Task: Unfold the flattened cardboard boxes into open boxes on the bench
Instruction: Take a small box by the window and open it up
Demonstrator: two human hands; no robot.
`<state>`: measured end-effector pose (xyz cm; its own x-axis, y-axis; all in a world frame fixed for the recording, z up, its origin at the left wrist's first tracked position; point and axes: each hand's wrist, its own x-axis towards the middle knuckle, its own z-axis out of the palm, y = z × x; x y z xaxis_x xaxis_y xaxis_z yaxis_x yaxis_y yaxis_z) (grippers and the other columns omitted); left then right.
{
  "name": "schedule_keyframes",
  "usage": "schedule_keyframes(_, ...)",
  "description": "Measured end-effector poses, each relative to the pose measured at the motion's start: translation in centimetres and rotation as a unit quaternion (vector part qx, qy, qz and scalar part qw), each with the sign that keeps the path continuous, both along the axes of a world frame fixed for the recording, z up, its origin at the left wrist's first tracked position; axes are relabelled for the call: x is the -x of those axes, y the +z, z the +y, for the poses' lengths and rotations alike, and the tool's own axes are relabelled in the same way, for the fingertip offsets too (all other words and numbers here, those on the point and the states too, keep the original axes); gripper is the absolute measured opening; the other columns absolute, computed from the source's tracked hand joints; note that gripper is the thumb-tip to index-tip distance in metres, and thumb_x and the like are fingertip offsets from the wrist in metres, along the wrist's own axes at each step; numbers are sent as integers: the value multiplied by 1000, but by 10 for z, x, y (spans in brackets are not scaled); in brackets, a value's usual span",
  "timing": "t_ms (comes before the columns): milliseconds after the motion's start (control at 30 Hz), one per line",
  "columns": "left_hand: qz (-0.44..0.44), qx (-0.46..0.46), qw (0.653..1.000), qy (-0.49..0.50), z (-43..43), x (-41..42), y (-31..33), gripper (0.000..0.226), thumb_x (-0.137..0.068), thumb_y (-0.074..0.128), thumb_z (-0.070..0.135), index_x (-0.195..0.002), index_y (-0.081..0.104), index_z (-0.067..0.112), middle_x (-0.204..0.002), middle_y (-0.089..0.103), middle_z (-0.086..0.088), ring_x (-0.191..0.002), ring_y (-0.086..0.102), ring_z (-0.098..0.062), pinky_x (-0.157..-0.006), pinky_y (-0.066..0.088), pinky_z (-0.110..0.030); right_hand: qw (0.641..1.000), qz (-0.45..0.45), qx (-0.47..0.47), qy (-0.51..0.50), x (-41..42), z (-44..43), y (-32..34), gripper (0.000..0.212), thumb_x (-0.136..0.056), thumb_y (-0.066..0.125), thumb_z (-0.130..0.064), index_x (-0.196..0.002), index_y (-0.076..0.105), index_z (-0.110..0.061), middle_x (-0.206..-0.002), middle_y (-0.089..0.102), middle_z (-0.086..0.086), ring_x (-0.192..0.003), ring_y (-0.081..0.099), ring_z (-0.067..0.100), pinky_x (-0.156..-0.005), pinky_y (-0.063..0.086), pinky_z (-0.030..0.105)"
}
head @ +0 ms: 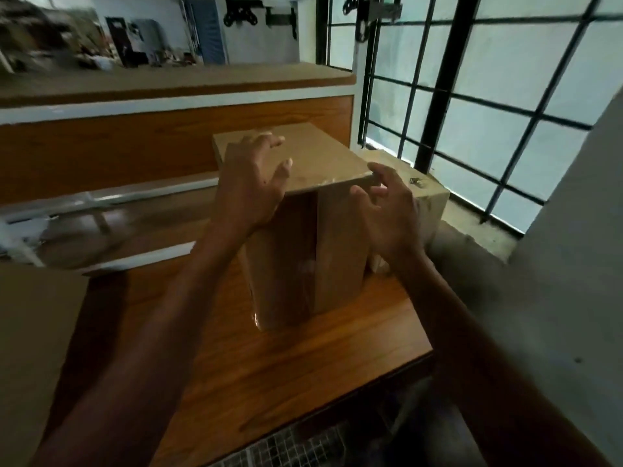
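A brown cardboard box [320, 251] stands upright on the wooden bench [276, 358], its near face showing two flaps that meet at a taped seam. My left hand [251, 183] rests on the box's top panel near its left edge, fingers spread. My right hand [387, 210] hovers at the top right corner, fingers curled and apart, fingertips touching the edge. Neither hand has a closed grip on the box. A second brown box [431, 200] sits behind it to the right, partly hidden.
A flat cardboard sheet [30, 348] lies at the bench's left edge. Wooden drawer fronts [135, 146] and a shelf rise behind the bench. A barred window [472, 112] is at the right, with a grey wall [566, 264] close by. A small metal item [416, 181] lies on the second box.
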<state>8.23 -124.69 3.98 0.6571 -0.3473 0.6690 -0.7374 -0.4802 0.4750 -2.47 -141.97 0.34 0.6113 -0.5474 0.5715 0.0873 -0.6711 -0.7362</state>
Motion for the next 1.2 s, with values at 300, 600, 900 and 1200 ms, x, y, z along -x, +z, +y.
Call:
schedule_keyframes(300, 131, -133, 971, 147, -59, -70, 22, 49, -93, 57, 43, -135, 52, 17, -141, 47, -11, -129, 43, -28, -100, 39, -42, 984, 116, 130, 40, -93, -86, 47, 31, -90, 63, -33, -117, 67, -17, -122, 63, 4, -108, 59, 21, -76, 36, 27)
schedule_keyframes(600, 253, -178, 897, 316, -57, -80, 2, 72, -87, 49, 65, -139, 45, 15, -143, 37, -18, -125, 44, -40, -101, 40, -52, 906, 299, -212, 212, -121, -109, 30, 46, -94, 62, -37, -132, 52, -13, -92, 59, -5, -83, 61, 12, -63, 49, 25)
schedule_keyframes(900, 244, -184, 900, 310, -48, -66, -4, 72, -87, 43, 71, -141, 40, 22, -142, 38, -15, -120, 51, -35, -98, 44, -51, 891, 287, -252, 246, -105, -106, 24, 44, -95, 60, -37, -132, 51, -15, -103, 64, 0, -90, 64, 15, -61, 48, 25)
schedule_keyframes(1200, 233, -173, 915, 280, 18, -57, -2, 71, -88, 34, 74, -138, 42, 25, -139, 39, -15, -117, 52, -34, -95, 42, -47, 916, 261, -175, 249, -89, -44, 54, 31, -98, 54, -31, -124, 52, -13, -104, 63, 1, -90, 63, 15, -63, 48, 25)
